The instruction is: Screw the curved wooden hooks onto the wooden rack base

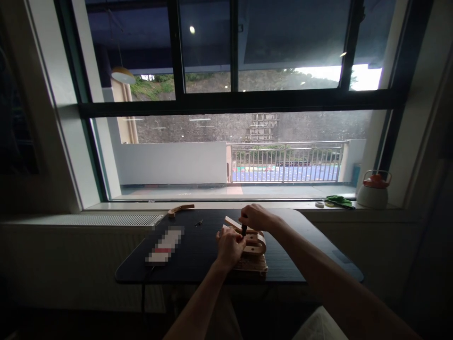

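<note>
My right hand [257,218] is closed around the dark handle of a screwdriver [244,230], which points down at a wooden assembly. The pale wooden assembly [255,249] has curved, looped pieces with dark holes. It stands near the front edge of the black table [290,264]. Fingers of my left hand [230,245] are pinched together by the screwdriver's lower end, against the left side of the wood. What they pinch is too small and covered to make out. The screwdriver's tip is hidden behind the left fingers.
A curved wooden piece [180,209] lies at the table's far left edge. Small dark screws [199,223] and a pixelated flat object [165,245] lie to the left. On the windowsill are tape rolls [319,204], a green cloth-like item [339,202] and a red-lidded jug [373,191].
</note>
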### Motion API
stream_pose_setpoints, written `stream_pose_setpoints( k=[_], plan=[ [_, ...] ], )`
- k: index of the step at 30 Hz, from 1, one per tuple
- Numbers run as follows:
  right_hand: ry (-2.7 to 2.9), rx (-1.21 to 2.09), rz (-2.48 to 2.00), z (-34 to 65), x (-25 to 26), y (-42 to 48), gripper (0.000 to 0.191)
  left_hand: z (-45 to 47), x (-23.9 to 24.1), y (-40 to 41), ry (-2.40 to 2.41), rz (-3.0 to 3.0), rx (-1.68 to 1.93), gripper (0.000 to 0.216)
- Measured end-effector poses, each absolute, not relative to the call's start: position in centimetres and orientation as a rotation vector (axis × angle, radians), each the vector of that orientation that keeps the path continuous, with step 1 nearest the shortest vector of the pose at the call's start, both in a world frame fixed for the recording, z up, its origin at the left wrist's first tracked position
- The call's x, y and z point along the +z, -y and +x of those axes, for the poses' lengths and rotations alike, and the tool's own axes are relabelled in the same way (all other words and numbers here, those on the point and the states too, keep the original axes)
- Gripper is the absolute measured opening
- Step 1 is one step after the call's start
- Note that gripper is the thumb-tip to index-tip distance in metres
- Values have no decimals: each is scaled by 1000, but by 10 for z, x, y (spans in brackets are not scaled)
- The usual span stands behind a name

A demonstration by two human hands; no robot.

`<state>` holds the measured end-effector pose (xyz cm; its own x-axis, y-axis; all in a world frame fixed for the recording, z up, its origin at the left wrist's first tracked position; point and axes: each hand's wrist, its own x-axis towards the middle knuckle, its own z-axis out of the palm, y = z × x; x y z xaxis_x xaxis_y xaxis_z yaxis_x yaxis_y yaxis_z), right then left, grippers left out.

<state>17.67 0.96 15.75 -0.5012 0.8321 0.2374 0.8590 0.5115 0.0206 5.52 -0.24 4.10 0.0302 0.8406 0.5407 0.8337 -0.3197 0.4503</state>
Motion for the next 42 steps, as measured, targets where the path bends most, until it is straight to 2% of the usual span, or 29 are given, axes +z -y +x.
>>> stream_pose_setpoints(
  k=[3,9,17,24,30,38,42],
  plan=[
    [2500,-233,-1471,180,153,-11,31,56,40,5,-1807,2258,1218,17],
    [2615,-64,-1281,180,154,-12,22,55,38,5,-1859,2225,1196,15],
    [2564,-241,-1437,172,154,-11,33,55,33,6,-1886,2263,1241,17],
    [2632,-126,-1281,171,154,-12,22,53,34,8,-1874,2284,1217,16],
    [2573,-208,-1413,165,154,-8,33,53,35,10,-1873,2267,1211,15],
    [2595,-89,-1274,173,155,-7,21,52,34,10,-1846,2331,1196,16],
    [2518,-136,-1367,174,149,-11,29,52,34,11,-1841,2340,1200,15]
  ],
)
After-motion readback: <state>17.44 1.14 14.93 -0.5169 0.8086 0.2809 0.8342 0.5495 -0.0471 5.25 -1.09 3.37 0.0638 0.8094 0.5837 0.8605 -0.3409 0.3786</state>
